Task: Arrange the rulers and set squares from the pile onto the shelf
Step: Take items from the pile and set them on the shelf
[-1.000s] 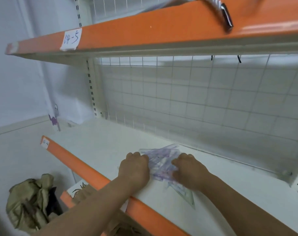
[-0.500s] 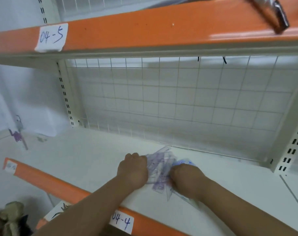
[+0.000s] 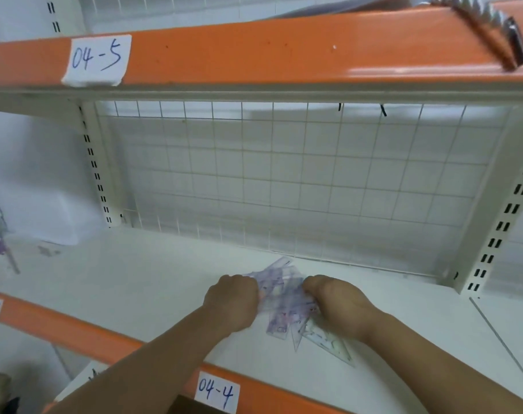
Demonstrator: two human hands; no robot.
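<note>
A pile of clear plastic rulers and set squares [image 3: 284, 300] with purple print lies on the white shelf [image 3: 140, 282] labelled 04-4. My left hand [image 3: 233, 303] grips the pile's left side with curled fingers. My right hand [image 3: 337, 303] grips its right side the same way. One clear set square [image 3: 329, 339] sticks out toward the front edge beneath my right wrist. The fingertips of both hands are hidden under the knuckles.
A wire grid [image 3: 284, 180] closes the back of the shelf. The orange beam of the upper shelf [image 3: 254, 49], labelled 04-5, hangs overhead. A slotted upright [image 3: 499, 222] stands at the right. The orange front edge [image 3: 75, 333] runs diagonally at the lower left.
The view has swung right and closer, showing the 04-4 label. Both hands stay on the pile and have squeezed it slightly tighter together.
</note>
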